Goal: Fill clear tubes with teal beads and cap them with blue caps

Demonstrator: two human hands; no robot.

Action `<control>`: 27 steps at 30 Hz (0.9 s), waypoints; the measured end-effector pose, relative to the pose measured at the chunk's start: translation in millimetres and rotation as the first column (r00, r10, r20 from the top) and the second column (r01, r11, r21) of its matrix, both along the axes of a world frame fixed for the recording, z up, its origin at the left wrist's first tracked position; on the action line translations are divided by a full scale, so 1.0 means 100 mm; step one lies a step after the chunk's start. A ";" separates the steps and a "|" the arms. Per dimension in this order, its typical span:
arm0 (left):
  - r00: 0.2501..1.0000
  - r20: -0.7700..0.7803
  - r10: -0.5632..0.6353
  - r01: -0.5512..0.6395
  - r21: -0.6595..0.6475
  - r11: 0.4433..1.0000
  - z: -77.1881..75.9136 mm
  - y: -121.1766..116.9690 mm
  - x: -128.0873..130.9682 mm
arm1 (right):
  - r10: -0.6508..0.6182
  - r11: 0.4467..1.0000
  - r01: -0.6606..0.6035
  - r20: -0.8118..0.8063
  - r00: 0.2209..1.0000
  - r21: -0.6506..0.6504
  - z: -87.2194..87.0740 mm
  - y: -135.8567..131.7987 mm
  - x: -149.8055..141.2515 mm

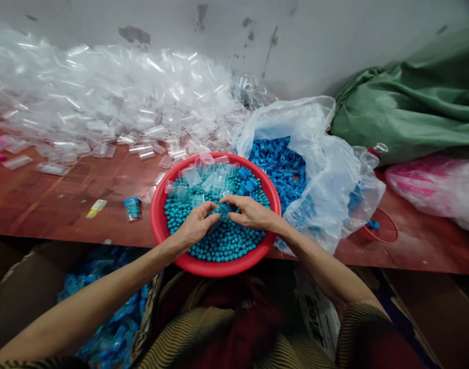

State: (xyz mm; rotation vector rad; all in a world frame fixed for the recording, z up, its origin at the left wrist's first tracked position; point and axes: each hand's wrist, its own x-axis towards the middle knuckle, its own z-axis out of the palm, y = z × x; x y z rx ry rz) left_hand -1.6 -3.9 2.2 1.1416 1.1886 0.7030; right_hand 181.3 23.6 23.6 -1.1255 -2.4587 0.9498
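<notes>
Both hands meet over a red basin of turquoise beads. My left hand is closed, its thumb and fingers pinching what looks like a clear plastic tube, mostly hidden. Opposite it, my right hand pinches a blue cap at the tube's end; whether the cap is seated I cannot tell. Loose clear tubes lie on the beads at the back of the basin, with several blue caps to their right. A capped tube of beads rests on the table, left of the basin.
A large heap of clear tubes covers the back left of the red table. Right of the basin sits an open plastic bag of blue caps. A red basket, a green sack and a box below the edge surround this spot.
</notes>
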 end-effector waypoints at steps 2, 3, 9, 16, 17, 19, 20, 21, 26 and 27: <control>1.000 -0.014 0.002 -0.002 0.007 1.000 0.01 0.00 -0.02 | 0.048 0.999 -0.047 0.085 0.995 -0.013 -0.01 0.00 0.07; 1.000 -0.004 0.002 -0.002 -0.001 1.000 0.01 0.00 -0.03 | 0.033 0.999 -0.032 0.112 0.993 -0.013 -0.02 0.01 0.10; 0.989 0.133 -0.057 0.062 -0.032 0.998 -0.01 -0.01 -0.01 | -0.162 0.970 0.126 -0.163 0.973 -0.207 -0.05 -0.01 0.06; 0.986 0.125 -0.107 0.100 0.063 0.993 -0.06 -0.05 0.04 | -0.277 0.835 0.103 -0.251 0.927 -0.540 -0.04 -0.18 -0.01; 0.985 0.135 -0.104 0.097 0.059 0.994 -0.06 -0.05 0.04 | -0.279 0.829 0.100 -0.251 0.927 -0.550 -0.03 -0.19 0.00; 0.983 0.157 -0.092 0.085 0.054 0.995 -0.05 -0.04 0.04 | -0.296 0.826 0.102 -0.271 0.916 -0.555 -0.02 -0.20 0.01; 0.982 0.170 -0.087 0.079 0.054 0.995 -0.04 -0.04 0.04 | -0.313 0.823 0.105 -0.291 0.904 -0.558 -0.02 -0.20 0.00; 0.980 0.182 -0.082 0.073 0.058 0.996 -0.04 -0.04 0.05 | -0.334 0.821 0.111 -0.314 0.889 -0.560 -0.03 -0.20 -0.01; 0.976 0.215 -0.042 0.026 0.080 0.996 0.00 -0.05 0.04 | -0.385 0.849 0.177 -0.354 0.852 -0.498 -0.08 -0.21 -0.10; 0.975 0.220 -0.029 0.011 0.083 0.997 0.00 -0.05 0.04 | -0.373 0.874 0.204 -0.340 0.863 -0.441 -0.09 -0.23 -0.11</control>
